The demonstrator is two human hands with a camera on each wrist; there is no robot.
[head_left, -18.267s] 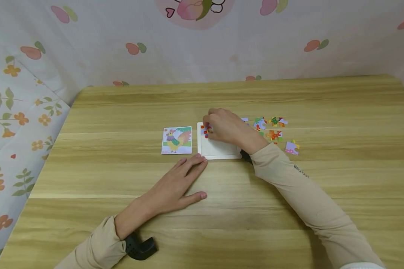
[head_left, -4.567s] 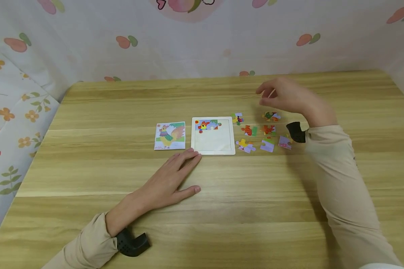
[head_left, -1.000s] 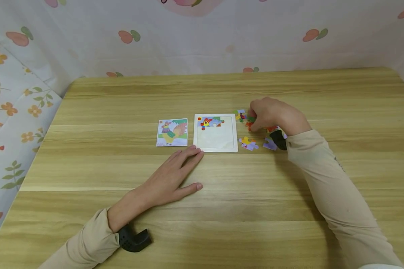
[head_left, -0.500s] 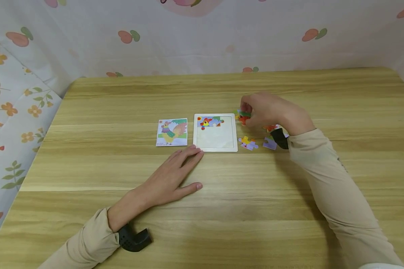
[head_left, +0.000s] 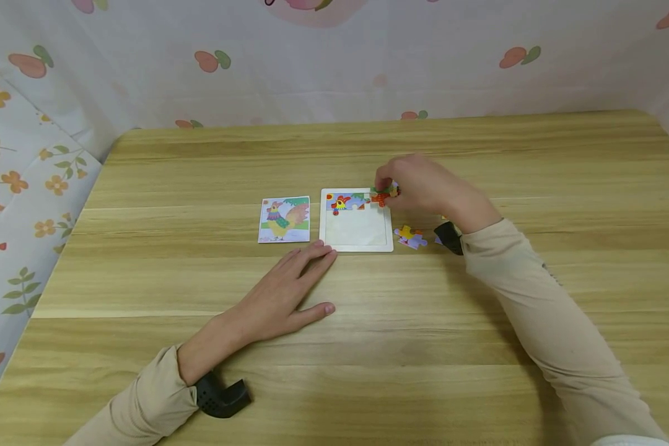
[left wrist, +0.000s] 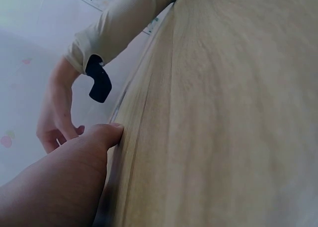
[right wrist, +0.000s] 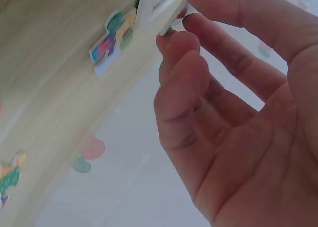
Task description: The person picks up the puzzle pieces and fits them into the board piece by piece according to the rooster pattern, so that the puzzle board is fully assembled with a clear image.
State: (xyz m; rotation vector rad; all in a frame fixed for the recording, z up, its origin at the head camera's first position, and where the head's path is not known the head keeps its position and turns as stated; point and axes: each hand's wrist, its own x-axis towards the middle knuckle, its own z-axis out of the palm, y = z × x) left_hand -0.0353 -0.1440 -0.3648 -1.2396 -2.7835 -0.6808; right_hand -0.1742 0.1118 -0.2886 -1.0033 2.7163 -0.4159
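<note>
My right hand pinches a red and green jigsaw piece over the upper right corner of the white puzzle tray. In the right wrist view, the pinched piece shows edge-on between thumb and fingertips. Joined pieces with a rooster's head run along the tray's top left; bare backing lies below them. With fingers straight, my left hand rests on the table, fingertips at the tray's lower left corner. The left wrist view shows its thumb along the wood.
Left of the tray lies a card with the rooster picture. A yellow and lilac piece sits right of the tray; other loose pieces are partly hidden under my right hand and wrist. A patterned cloth hangs behind the table.
My right hand has carried the red and green piece left, from among the loose pieces to over the tray's upper right corner. My left hand has stayed in place.
</note>
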